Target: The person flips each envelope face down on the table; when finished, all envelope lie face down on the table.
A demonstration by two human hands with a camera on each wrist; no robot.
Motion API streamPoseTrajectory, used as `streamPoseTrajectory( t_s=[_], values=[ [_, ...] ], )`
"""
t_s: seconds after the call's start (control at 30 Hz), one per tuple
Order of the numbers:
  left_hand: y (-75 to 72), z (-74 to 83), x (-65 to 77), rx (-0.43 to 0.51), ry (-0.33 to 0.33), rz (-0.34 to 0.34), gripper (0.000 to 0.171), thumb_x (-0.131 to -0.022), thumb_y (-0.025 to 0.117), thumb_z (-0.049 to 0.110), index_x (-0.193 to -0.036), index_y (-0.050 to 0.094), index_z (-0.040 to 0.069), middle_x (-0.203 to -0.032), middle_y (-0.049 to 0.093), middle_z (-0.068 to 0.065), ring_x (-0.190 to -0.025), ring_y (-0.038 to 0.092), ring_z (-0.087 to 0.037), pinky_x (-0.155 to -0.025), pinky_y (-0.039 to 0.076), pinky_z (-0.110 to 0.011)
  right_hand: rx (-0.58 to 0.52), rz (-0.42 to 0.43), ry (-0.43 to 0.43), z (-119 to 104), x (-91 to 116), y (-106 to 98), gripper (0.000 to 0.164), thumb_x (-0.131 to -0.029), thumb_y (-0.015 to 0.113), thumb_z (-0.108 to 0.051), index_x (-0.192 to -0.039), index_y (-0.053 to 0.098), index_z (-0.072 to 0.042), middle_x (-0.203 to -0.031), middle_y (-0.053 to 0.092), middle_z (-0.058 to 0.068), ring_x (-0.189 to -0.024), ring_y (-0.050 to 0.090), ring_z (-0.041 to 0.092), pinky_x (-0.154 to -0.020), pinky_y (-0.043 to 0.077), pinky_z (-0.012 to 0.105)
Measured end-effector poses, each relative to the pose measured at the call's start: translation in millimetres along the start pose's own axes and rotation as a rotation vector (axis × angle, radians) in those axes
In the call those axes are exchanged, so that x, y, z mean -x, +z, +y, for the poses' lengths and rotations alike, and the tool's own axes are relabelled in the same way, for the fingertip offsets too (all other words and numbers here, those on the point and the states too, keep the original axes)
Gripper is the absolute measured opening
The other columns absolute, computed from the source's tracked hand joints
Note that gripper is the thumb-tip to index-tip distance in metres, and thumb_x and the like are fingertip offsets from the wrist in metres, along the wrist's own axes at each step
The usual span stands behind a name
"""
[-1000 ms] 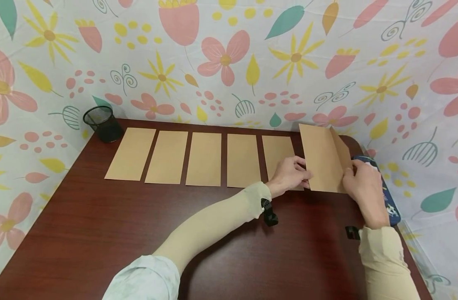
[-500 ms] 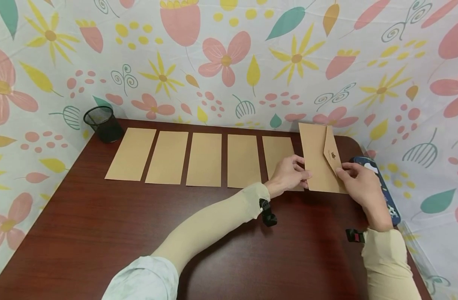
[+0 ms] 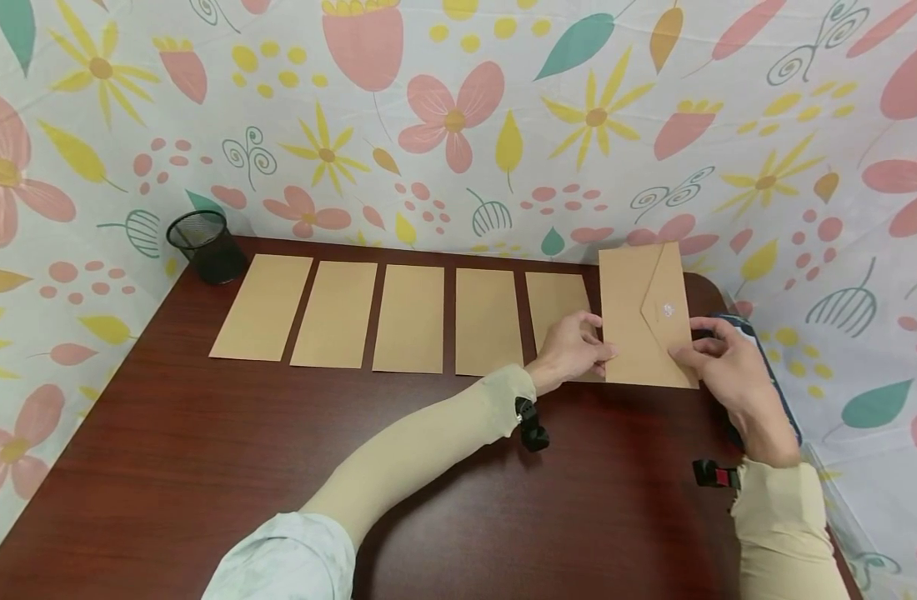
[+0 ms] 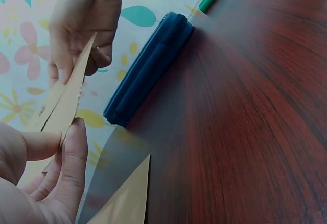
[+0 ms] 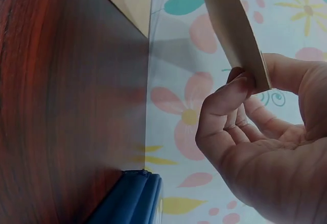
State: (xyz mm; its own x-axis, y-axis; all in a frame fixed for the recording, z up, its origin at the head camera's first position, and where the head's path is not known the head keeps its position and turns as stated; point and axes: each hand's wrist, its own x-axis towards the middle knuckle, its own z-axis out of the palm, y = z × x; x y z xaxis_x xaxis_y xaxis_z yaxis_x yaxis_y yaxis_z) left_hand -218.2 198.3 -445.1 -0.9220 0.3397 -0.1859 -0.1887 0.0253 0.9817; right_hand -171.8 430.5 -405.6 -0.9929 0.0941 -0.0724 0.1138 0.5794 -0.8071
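Note:
A brown kraft paper envelope [image 3: 631, 317] is held up above the right end of the table, its pointed flap with a small emblem lying nearly against its face. My left hand [image 3: 573, 348] pinches the envelope's left edge between thumb and fingers. At the opposite edge, my right hand [image 3: 736, 367] pinches it near the flap, thumb in front. The right wrist view shows the envelope edge-on between the thumb and index finger of that hand [image 5: 250, 117]. In the left wrist view a narrow gap shows beneath the flap [image 4: 46, 109].
Several flat brown envelopes [image 3: 408, 318] lie in a row along the back of the dark wooden table [image 3: 278, 467]. A black mesh pen cup [image 3: 211, 250] stands at the back left. A blue pencil case [image 4: 148, 71] lies at the right edge, near a green-capped marker [image 4: 210, 0].
The envelope's flap has swung from standing open at the right to lying over the front. My right hand has shifted slightly right and down; my left hand has kept its hold.

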Motion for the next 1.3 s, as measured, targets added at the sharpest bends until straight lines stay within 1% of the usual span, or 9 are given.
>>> streamPoseTrajectory(
  t_s=[0.1, 0.17, 0.37, 0.47, 0.63, 0.8, 1.0, 1.13, 1.3],
  values=[
    [0.5, -0.4, 0.2, -0.026, -0.009, 0.007, 0.048, -0.095, 0.082, 0.001, -0.139, 0.064, 0.003, -0.086, 0.064, 0.002, -0.053, 0.066, -0.012, -0.058, 0.061, -0.023, -0.065, -0.004, 0.001, -2.7, 0.9, -0.4, 0.033, -0.104, 0.071, -0.013, -0.124, 0.056, -0.035, -0.078, 0.071, -0.026, -0.065, 0.068, 0.002, -0.060, 0.052, 0.022],
    [1.3, -0.1, 0.5, -0.039, -0.012, 0.013, 0.047, -0.094, 0.082, 0.001, -0.138, 0.064, 0.002, -0.085, 0.063, 0.003, -0.053, 0.066, -0.011, -0.058, 0.061, -0.023, -0.094, -0.013, 0.007, -5.0, 2.1, -0.6, 0.034, -0.104, 0.072, -0.013, -0.123, 0.056, -0.036, -0.080, 0.073, -0.026, -0.066, 0.070, 0.002, -0.061, 0.054, 0.022],
    [2.9, -0.1, 0.2, -0.037, -0.017, 0.015, 0.042, -0.092, 0.084, 0.000, -0.130, 0.067, 0.001, -0.082, 0.065, 0.003, -0.052, 0.066, -0.011, -0.058, 0.063, -0.025, -0.323, -0.055, 0.035, -12.0, 6.8, -3.7, 0.035, -0.103, 0.074, -0.009, -0.127, 0.057, -0.028, -0.087, 0.079, -0.018, -0.069, 0.075, 0.007, -0.060, 0.055, 0.023],
    [3.3, -1.5, 0.1, -0.054, 0.017, 0.024, 0.044, -0.093, 0.083, 0.000, -0.133, 0.065, -0.002, -0.082, 0.067, 0.001, -0.053, 0.066, -0.012, -0.057, 0.061, -0.022, -0.445, -0.048, 0.045, -15.6, 8.3, -3.2, 0.036, -0.101, 0.074, -0.004, -0.126, 0.058, -0.024, -0.087, 0.081, -0.015, -0.068, 0.076, 0.008, -0.059, 0.055, 0.022],
    [6.9, 1.5, 5.0, -0.202, 0.185, 0.060, 0.037, -0.099, 0.077, 0.004, -0.135, 0.069, 0.001, -0.088, 0.076, -0.008, -0.058, 0.070, -0.010, -0.057, 0.056, -0.016, -0.391, 0.000, 0.065, -21.6, 10.0, -0.2, 0.035, -0.102, 0.073, -0.005, -0.124, 0.058, -0.027, -0.086, 0.080, -0.019, -0.068, 0.074, 0.004, -0.058, 0.052, 0.022],
    [14.2, 12.8, 11.8, -0.345, 0.294, 0.009, 0.029, -0.106, 0.071, 0.018, -0.134, 0.076, 0.013, -0.104, 0.081, -0.002, -0.073, 0.067, 0.005, -0.068, 0.053, -0.009, -0.340, 0.021, 0.057, -26.0, 10.2, 4.2, 0.033, -0.102, 0.071, -0.005, -0.123, 0.057, -0.028, -0.086, 0.078, -0.022, -0.068, 0.073, 0.003, -0.056, 0.049, 0.022],
    [20.5, 22.3, 17.5, -0.439, 0.297, 0.020, 0.031, -0.108, 0.069, 0.027, -0.138, 0.076, 0.022, -0.113, 0.083, 0.006, -0.086, 0.068, 0.010, -0.074, 0.050, -0.005, -0.446, -0.016, 0.036, -29.0, 12.1, 9.6, 0.028, -0.104, 0.070, -0.007, -0.126, 0.062, -0.021, -0.101, 0.077, -0.023, -0.078, 0.069, 0.001, -0.059, 0.047, 0.020],
    [21.0, 24.7, 19.9, -0.386, 0.260, 0.004, 0.036, -0.110, 0.065, 0.029, -0.145, 0.072, 0.025, -0.111, 0.085, 0.005, -0.082, 0.071, 0.009, -0.068, 0.053, -0.009, -0.394, -0.074, 0.029, -29.5, 14.5, 11.8, 0.031, -0.107, 0.069, -0.015, -0.136, 0.064, -0.022, -0.116, 0.070, -0.023, -0.093, 0.068, 0.000, -0.071, 0.053, 0.016],
    [19.3, 24.7, 22.4, -0.302, 0.212, -0.010, 0.039, -0.112, 0.062, 0.038, -0.148, 0.069, 0.026, -0.113, 0.086, 0.001, -0.082, 0.076, 0.003, -0.068, 0.056, -0.013, -0.333, -0.127, 0.006, -30.0, 15.4, 14.8, 0.037, -0.106, 0.071, -0.021, -0.142, 0.062, -0.023, -0.118, 0.069, -0.023, -0.094, 0.069, -0.001, -0.074, 0.054, 0.016]
  ],
)
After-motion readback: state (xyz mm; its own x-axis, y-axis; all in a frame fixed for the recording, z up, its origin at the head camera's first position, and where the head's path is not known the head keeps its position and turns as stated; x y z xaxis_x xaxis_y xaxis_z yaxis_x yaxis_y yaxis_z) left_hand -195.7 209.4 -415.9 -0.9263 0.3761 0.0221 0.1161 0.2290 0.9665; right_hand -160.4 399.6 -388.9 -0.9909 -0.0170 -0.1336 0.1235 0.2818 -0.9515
